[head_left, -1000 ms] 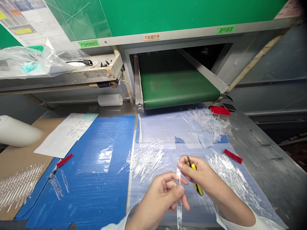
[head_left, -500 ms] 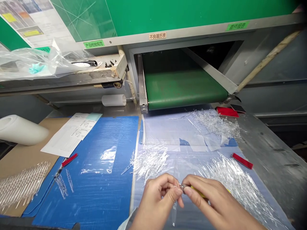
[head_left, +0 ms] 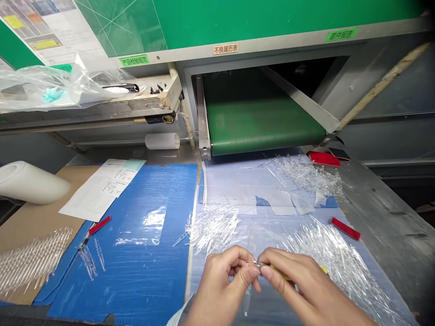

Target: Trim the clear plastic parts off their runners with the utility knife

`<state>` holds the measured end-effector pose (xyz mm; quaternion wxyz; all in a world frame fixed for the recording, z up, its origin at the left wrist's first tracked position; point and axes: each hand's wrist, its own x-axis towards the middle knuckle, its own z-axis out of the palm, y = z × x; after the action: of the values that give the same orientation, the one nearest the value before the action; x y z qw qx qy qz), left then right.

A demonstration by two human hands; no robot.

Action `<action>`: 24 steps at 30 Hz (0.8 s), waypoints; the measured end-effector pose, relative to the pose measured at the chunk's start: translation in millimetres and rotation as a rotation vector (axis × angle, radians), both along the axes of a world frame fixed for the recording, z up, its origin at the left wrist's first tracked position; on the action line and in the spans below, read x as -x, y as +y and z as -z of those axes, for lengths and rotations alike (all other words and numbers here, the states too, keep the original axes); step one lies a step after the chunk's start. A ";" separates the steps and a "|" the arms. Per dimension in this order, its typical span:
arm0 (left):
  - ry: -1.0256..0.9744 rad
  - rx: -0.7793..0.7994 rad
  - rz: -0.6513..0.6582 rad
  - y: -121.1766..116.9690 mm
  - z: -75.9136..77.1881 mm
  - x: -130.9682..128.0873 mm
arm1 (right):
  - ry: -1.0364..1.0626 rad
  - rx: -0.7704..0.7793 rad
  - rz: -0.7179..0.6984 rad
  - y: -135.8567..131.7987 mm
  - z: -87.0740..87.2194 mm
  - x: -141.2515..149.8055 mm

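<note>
My left hand [head_left: 224, 285] pinches a clear plastic pipette [head_left: 247, 301] that hangs down from thumb and forefinger. My right hand [head_left: 299, 285] is closed on a yellow-handled cutting tool [head_left: 322, 270], its metal tip touching the pipette's top end by my left thumb. Both hands meet low in the view, over a clear plastic sheet [head_left: 238, 185]. A heap of clear pipettes [head_left: 212, 226] lies just beyond my left hand. A bigger heap [head_left: 336, 262] spreads to the right of my right hand.
A green conveyor belt [head_left: 261, 122] ends above the bench, with more pipettes [head_left: 302, 174] below its mouth. A blue corrugated board [head_left: 146, 235] lies left, with a paper form [head_left: 102, 190], a red-handled tool [head_left: 98, 225] and sorted pipettes [head_left: 30, 260]. White rolls [head_left: 30, 183] stand left. A red strip [head_left: 345, 228] lies right.
One second ago my hands were apart with the pipette held upright; they came together and the tool tip met the pipette's end. Over the last half second almost nothing moved.
</note>
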<state>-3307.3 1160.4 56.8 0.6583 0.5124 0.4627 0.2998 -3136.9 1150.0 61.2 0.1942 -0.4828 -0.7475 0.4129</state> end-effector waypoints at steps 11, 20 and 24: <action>0.114 -0.210 0.030 -3.1 3.6 1.7 | 0.064 0.103 -0.004 3.7 -1.2 -0.3; 0.074 -0.169 0.027 -2.8 0.8 1.8 | 0.066 -0.185 0.071 0.8 8.1 0.7; 0.122 -0.198 0.016 -1.4 -1.8 1.6 | 0.065 -0.246 0.102 -2.4 12.1 8.9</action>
<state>-3308.9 1159.0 58.6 0.5775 0.5958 0.4661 0.3072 -3145.9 1147.6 49.1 0.2967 -0.4789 -0.7603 0.3234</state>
